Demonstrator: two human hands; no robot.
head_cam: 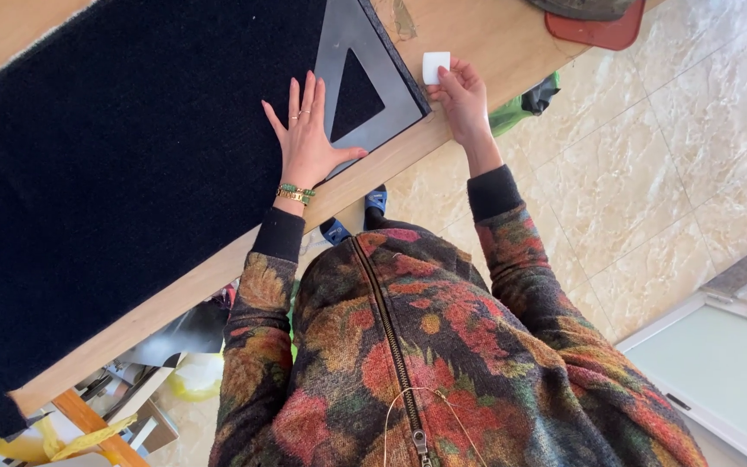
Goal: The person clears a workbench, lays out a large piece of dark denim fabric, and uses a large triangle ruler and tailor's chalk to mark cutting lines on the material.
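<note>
My left hand point(307, 137) lies flat with fingers spread on a large black fabric point(123, 147), its thumb resting on the edge of a grey triangular ruler point(372, 79). The ruler sits on the fabric's corner on a wooden table point(486, 43). My right hand point(460, 97) holds a small white square of chalk point(436, 67) against the table, just beside the ruler's right edge. Rings and a bracelet show on the left hand.
A red mat point(596, 33) with a dark object on it lies at the table's far right corner. Below the table are a beige tiled floor point(667, 147), blue shoes point(356, 216), a green bag point(525, 105) and clutter at bottom left point(105, 406).
</note>
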